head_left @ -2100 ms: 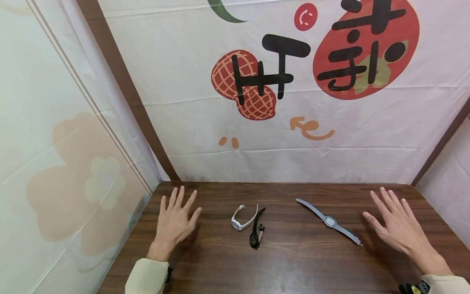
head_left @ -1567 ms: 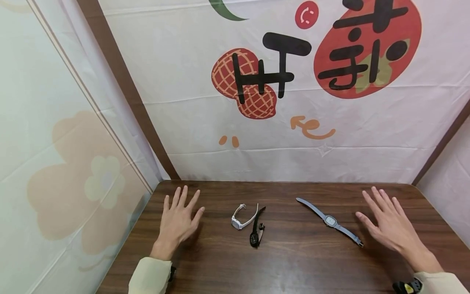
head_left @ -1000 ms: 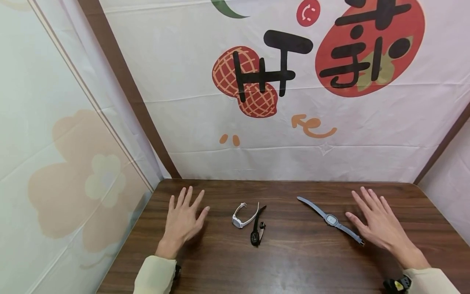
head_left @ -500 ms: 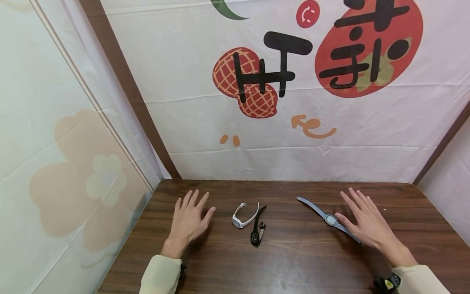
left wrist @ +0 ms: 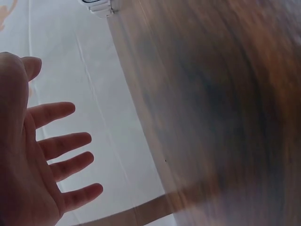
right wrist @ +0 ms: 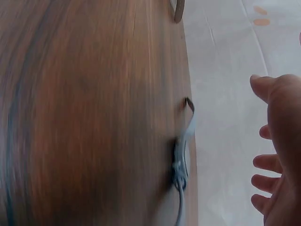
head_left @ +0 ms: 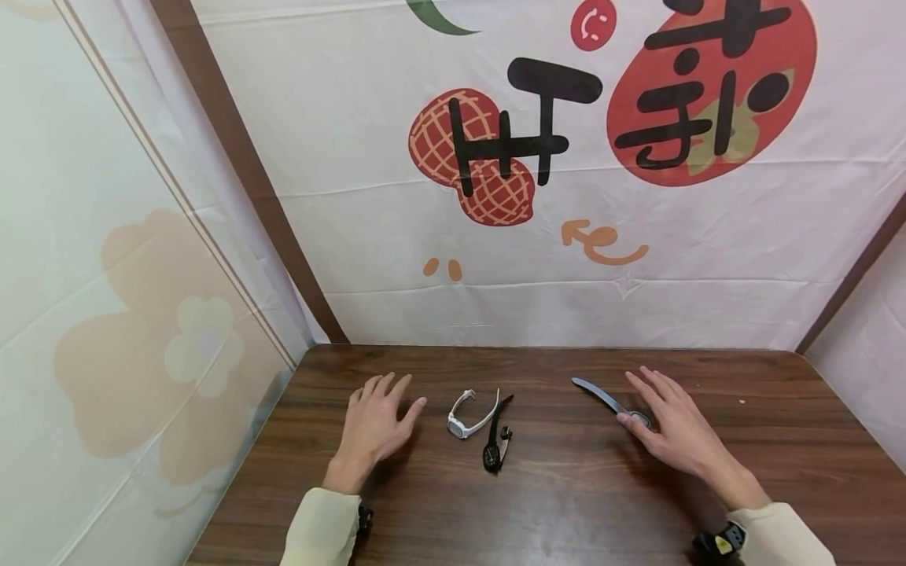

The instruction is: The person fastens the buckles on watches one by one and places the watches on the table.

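My right hand (head_left: 672,428) was raised above the table (head_left: 545,519), fingers extended and parted, covering part of the blue watch (head_left: 598,393) in the head view. The right wrist view showed the two apart. My left hand (head_left: 375,428), fingers relaxed and spread, hung left of the white watch (head_left: 456,428). Beside that lay the black watch (head_left: 491,457); whether their straps touched, I could not tell.

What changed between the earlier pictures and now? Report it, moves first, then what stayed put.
The right hand moved left in the head view and now hides part of the blue watch. The left hand moved right, toward the white watch. Nothing was taken hold of or let go. Both those watches and the black watch stayed put.
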The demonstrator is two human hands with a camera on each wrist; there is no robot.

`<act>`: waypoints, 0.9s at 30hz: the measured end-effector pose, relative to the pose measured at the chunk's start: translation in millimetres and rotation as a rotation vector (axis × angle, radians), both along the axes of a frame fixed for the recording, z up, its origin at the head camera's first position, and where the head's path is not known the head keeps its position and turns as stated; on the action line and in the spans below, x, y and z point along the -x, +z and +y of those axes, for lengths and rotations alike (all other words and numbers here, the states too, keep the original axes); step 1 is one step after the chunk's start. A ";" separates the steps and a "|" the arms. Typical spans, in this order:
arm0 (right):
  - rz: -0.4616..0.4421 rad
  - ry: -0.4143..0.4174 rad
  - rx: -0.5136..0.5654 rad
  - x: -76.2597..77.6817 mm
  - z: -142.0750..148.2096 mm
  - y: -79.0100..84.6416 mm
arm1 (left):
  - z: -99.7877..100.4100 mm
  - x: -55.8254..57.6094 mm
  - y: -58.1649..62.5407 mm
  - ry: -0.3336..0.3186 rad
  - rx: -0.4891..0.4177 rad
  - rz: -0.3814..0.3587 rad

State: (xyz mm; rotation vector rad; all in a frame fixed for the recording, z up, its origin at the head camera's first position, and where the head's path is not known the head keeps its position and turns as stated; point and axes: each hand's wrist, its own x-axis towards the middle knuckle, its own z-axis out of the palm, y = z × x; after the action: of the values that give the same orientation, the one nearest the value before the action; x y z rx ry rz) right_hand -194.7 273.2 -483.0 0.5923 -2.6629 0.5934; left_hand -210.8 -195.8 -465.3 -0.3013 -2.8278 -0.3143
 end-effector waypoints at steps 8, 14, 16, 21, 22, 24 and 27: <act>-0.052 0.025 0.065 0.2 -20.3 -4.0 | 9.5 0.6 0.2 -0.010 -0.022 -0.011; -0.033 0.043 0.086 -0.8 -31.7 -8.1 | 20.3 0.1 1.1 -0.035 -0.036 0.017; -0.038 0.053 0.095 -0.9 -35.7 -9.6 | 24.7 0.2 1.4 -0.044 -0.042 0.023; -0.044 0.079 0.131 -1.2 -46.3 -13.0 | 36.2 1.3 0.9 -0.066 -0.053 0.052; -0.050 0.083 0.136 -1.2 -48.3 -13.5 | 38.6 1.1 0.8 -0.070 -0.057 0.057; -0.060 0.091 0.139 -1.5 -52.2 -14.3 | 43.2 0.9 0.5 -0.082 -0.065 0.068; -0.081 0.099 0.135 -1.6 -57.5 -14.6 | 49.8 0.5 0.3 -0.102 -0.077 0.073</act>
State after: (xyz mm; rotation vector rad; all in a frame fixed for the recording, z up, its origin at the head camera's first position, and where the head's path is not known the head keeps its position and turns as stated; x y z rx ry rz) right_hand -193.1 215.7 -497.6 0.6772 -2.6530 0.8344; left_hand -211.3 -146.0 -465.0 -0.4323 -2.7260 -0.4234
